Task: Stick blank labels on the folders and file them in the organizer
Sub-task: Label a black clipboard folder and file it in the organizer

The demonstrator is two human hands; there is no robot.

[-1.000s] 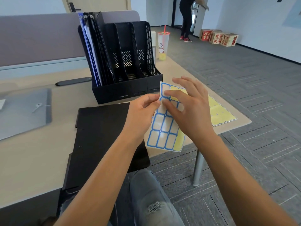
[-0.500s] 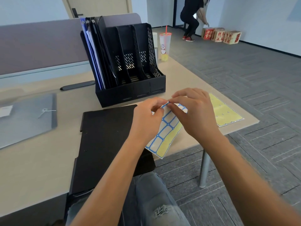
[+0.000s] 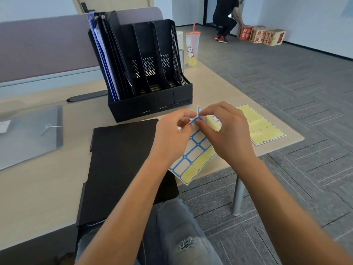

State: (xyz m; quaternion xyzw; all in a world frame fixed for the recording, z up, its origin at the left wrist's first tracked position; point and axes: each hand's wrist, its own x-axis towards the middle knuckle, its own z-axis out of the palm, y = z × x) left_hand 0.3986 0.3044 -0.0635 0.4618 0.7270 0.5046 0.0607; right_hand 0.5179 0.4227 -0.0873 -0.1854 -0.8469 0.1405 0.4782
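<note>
Two hands working one label sheet [image 3: 193, 159], which is hanging over the worktop [image 3: 38, 188] edge. Left to right: black folder [image 3: 122, 161] lying flat, unlabelled; left hand [image 3: 172, 138], fingers pinching the sheet's upper edge; blue-bordered label [image 3: 197, 116] curling upward off the yellow backing; right hand [image 3: 227, 131], fingers closing on that lifted corner. Advice — peeling slowly and low is keeping the label flat. Organizer [image 3: 150, 77] standing behind, left slot full — three standing vacant.
</note>
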